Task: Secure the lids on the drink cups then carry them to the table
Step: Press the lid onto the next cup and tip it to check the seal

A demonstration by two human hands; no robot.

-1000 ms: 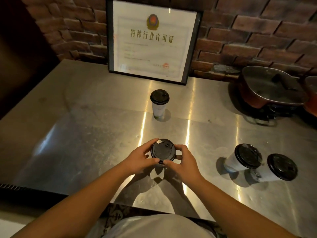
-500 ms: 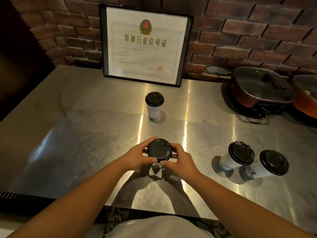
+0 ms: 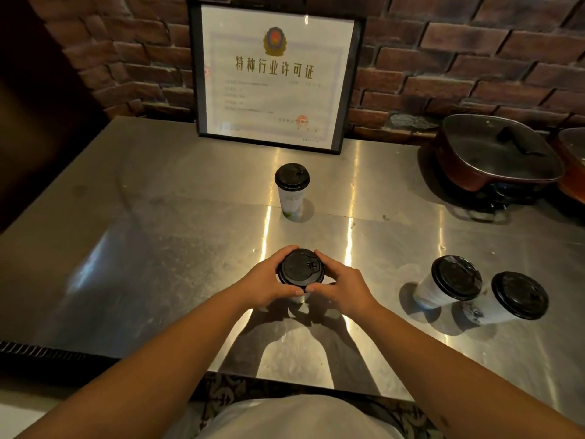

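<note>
A white paper cup with a black lid (image 3: 300, 268) stands on the steel counter (image 3: 158, 248) right in front of me. My left hand (image 3: 269, 280) and my right hand (image 3: 342, 285) curl around the lid's rim from either side, thumbs meeting at the near edge. Most of that cup's body is hidden by my hands. A second lidded cup (image 3: 292, 191) stands upright farther back, near the frame. Two more lidded cups (image 3: 449, 282) (image 3: 509, 297) stand side by side at the right.
A framed certificate (image 3: 272, 74) leans on the brick wall at the back. Two lidded pans (image 3: 493, 153) sit at the back right. A dark ribbed strip (image 3: 47, 353) runs along the counter's front left edge.
Both hands stay on the lid of the near cup; fingers have shifted slightly round its rim. The camera has tilted a little, so everything sits lower in view.
</note>
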